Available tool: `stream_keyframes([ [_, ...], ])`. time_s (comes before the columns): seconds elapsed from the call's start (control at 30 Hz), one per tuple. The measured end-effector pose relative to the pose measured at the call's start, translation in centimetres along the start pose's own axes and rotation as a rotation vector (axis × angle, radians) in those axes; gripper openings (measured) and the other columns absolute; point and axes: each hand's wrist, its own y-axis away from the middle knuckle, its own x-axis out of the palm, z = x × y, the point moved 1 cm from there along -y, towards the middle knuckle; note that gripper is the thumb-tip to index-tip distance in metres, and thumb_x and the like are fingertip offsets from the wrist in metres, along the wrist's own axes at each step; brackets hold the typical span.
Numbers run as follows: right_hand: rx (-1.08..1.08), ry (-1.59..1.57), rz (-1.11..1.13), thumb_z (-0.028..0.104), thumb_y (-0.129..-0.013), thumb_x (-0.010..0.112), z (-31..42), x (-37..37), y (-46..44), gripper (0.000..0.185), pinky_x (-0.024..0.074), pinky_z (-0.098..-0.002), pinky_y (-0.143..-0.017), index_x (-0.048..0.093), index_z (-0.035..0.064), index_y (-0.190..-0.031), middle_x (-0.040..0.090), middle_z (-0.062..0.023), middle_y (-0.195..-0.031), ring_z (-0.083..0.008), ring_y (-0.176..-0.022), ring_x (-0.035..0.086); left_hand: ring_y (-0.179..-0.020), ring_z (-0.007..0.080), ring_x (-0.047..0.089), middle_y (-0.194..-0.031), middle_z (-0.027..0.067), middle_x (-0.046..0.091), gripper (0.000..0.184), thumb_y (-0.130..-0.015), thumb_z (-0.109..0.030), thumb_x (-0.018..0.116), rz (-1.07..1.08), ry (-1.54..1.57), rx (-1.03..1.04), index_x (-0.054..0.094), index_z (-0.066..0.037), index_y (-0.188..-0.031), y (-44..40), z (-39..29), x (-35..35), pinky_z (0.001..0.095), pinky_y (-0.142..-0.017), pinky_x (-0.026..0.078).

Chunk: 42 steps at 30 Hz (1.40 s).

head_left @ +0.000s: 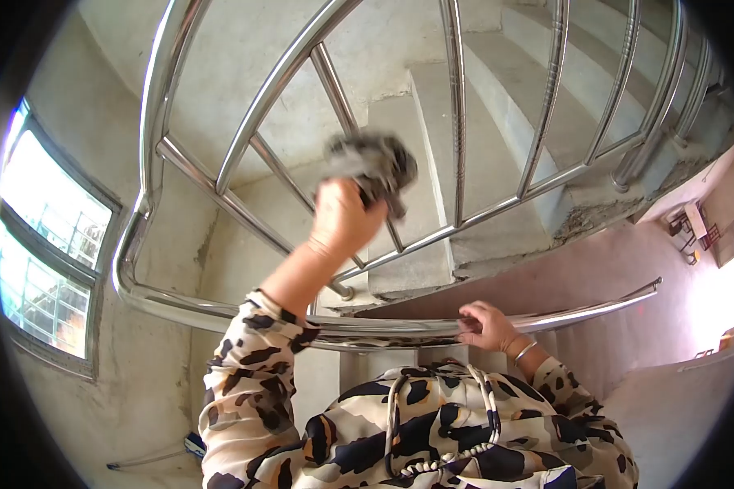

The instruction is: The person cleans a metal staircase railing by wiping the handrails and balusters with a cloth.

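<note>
A crumpled grey and black cloth (373,169), blurred by motion, is bunched in my left hand (344,222). That hand is raised in front of the steel railing's slanting bars, and the cloth covers part of one baluster (334,85). Whether the cloth touches the bar I cannot tell. Lower and to the right, my right hand (489,328), with a bracelet at the wrist, has its fingers curled over the shiny handrail (383,328) nearest my body. Patterned sleeves cover both arms.
Behind the railing, bare concrete stairs (489,114) climb to the upper right. A window (53,244) is in the left wall. A long-handled tool (151,458) lies at the lower left. Furniture (693,232) stands on a lower level at the right.
</note>
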Motion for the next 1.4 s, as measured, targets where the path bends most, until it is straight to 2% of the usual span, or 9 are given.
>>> stream_keyframes([
  [0.17,-0.128,-0.150,-0.152,0.026,-0.076,0.068,4.8,-5.0,-5.7,0.050,0.0475,-0.0300,-0.079,0.050,-0.0016,-0.114,0.057,-0.0138,-0.100,-0.0193,-0.087,0.058,-0.055,0.0354,0.058,-0.055,0.0183,0.056,0.022,-0.068,-0.017,0.064,-0.521,-0.180,0.296,0.059,0.001,-0.056,-4.2,-0.1,-2.2,0.0403,-0.054,0.047],
  [0.33,-0.082,-0.943,-0.199,0.018,-0.086,0.058,8.3,-5.7,-9.8,0.047,0.0493,-0.0307,-0.079,0.038,0.0023,-0.126,0.050,-0.0103,-0.105,-0.0182,-0.092,0.055,-0.091,0.0324,0.059,-0.104,0.0181,0.059,0.027,-0.072,-0.006,0.055,-0.275,-0.439,0.281,0.061,-0.006,-0.098,1.5,4.5,7.7,0.0397,-0.077,0.049],
  [0.5,0.341,-1.363,-0.087,0.029,-0.086,0.058,5.4,-0.5,-12.7,0.062,0.0484,-0.0452,-0.078,0.026,0.0095,-0.135,0.044,-0.0077,-0.115,-0.0250,-0.100,0.049,-0.096,0.0300,0.060,-0.100,0.0185,0.062,0.031,-0.074,-0.002,0.054,0.688,-0.251,-0.123,0.063,-0.005,-0.103,4.7,4.4,10.9,0.0354,-0.081,0.048],
  [0.63,0.477,-1.815,0.145,0.035,-0.087,0.055,6.5,1.9,-13.9,0.040,0.0488,-0.0414,-0.080,0.051,0.0112,-0.119,0.056,-0.0074,-0.114,-0.0204,-0.109,0.051,-0.092,0.0327,0.060,-0.094,0.0224,0.062,0.028,-0.069,-0.016,0.064,0.841,-0.012,-0.113,0.064,0.000,-0.092,5.1,2.9,9.3,0.0376,-0.081,0.047],
  [0.77,0.510,-1.531,-0.031,0.014,-0.088,0.051,10.6,-1.2,-15.2,0.022,0.0522,-0.0336,-0.074,0.055,0.0021,-0.106,0.061,-0.0084,-0.100,-0.0202,-0.087,0.062,-0.081,0.0232,0.060,-0.091,0.0161,0.064,0.045,-0.067,-0.026,0.072,1.077,0.319,0.269,0.060,-0.002,-0.104,3.3,2.0,2.3,0.0351,-0.075,0.047],
  [0.93,-0.258,-1.130,-0.427,0.005,-0.085,0.056,20.1,-11.2,-20.0,0.022,0.0513,-0.0278,-0.074,0.050,0.0001,-0.105,0.061,-0.0091,-0.098,-0.0152,-0.083,0.061,-0.097,0.0211,0.062,-0.103,0.0154,0.064,0.031,-0.076,-0.006,0.060,0.572,1.220,-0.096,0.058,0.006,-0.105,0.3,5.8,-9.8,0.0316,-0.076,0.053],
  [1.03,-0.686,-0.228,-0.615,0.022,-0.083,0.066,21.6,-13.4,-25.3,0.043,0.0470,-0.0283,-0.080,0.047,-0.0007,-0.114,0.059,-0.0090,-0.103,-0.0141,-0.089,0.058,-0.089,0.0190,0.063,-0.098,0.0125,0.065,0.027,-0.078,-0.009,0.061,0.397,1.059,-0.170,0.061,0.002,-0.103,-0.4,10.2,-11.3,0.0296,-0.072,0.053],
  [1.2,-0.513,-0.136,-0.675,0.024,-0.067,0.077,15.5,-7.5,-26.5,0.061,0.0462,-0.0303,-0.081,0.046,-0.0019,-0.113,0.060,-0.0130,-0.102,-0.0206,-0.091,0.059,-0.076,0.0170,0.062,-0.084,0.0098,0.064,0.029,-0.078,-0.015,0.065,0.379,0.093,0.032,0.062,0.001,-0.102,-0.9,12.6,-9.8,0.0289,-0.068,0.050],
  [1.4,0.037,-0.103,-0.533,0.022,-0.062,0.077,1.1,6.4,-22.3,0.063,0.0464,-0.0360,-0.081,0.048,-0.0031,-0.111,0.059,-0.0214,-0.099,-0.0345,-0.095,0.058,-0.080,0.0244,0.064,-0.086,0.0163,0.064,0.026,-0.075,-0.011,0.065,0.395,-0.028,0.008,0.062,0.000,-0.098,-0.9,11.3,-7.8,0.0324,-0.071,0.050],
])
